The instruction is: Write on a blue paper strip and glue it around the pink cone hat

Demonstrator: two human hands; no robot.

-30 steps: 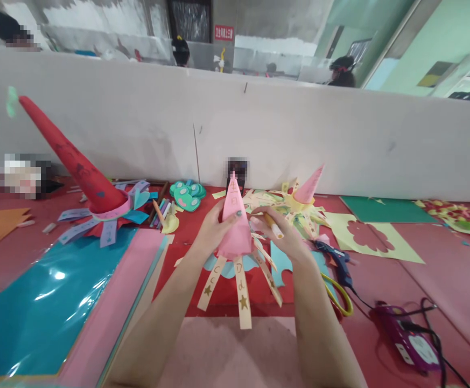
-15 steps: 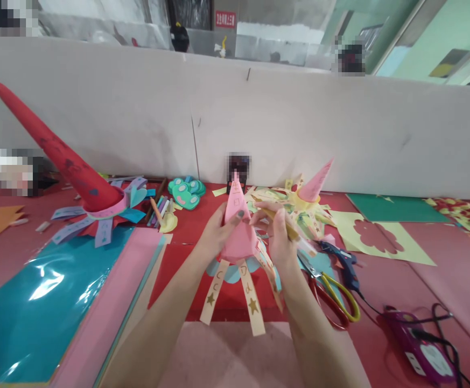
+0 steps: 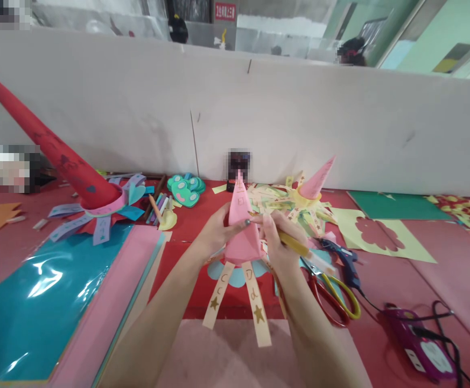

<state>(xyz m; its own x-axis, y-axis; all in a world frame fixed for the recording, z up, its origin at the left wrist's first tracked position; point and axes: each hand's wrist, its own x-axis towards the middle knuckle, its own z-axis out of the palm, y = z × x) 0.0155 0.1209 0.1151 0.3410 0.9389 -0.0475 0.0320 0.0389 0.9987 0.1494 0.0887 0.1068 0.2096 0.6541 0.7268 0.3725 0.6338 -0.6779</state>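
Note:
A pink paper cone hat [image 3: 243, 242] stands before me with written characters near its tip. Around its base are a light-blue scalloped edge [image 3: 238, 276] and cream paper strips [image 3: 256, 304] marked with letters and gold stars. My left hand [image 3: 214, 231] grips the cone from its left side, thumb across the front. In my right hand [image 3: 281, 237] is a gold-brown marker [image 3: 295, 245], its tip at the right side of the cone. The fingertips of both hands nearly meet on the cone's surface.
A tall red cone hat [image 3: 73, 167] leans at left beside teal film [image 3: 49, 302]. A smaller pink cone [image 3: 317, 180] stands at back right. Scissors [image 3: 331, 296], a blue glue gun [image 3: 345, 261] and a purple corded device [image 3: 420, 345] lie at right. A pale wall [image 3: 323, 118] closes off the back.
The cone has shifted slightly right and turned a little. My right hand has brought the marker's tip against the cone, and the marker's rear end now points more to the right.

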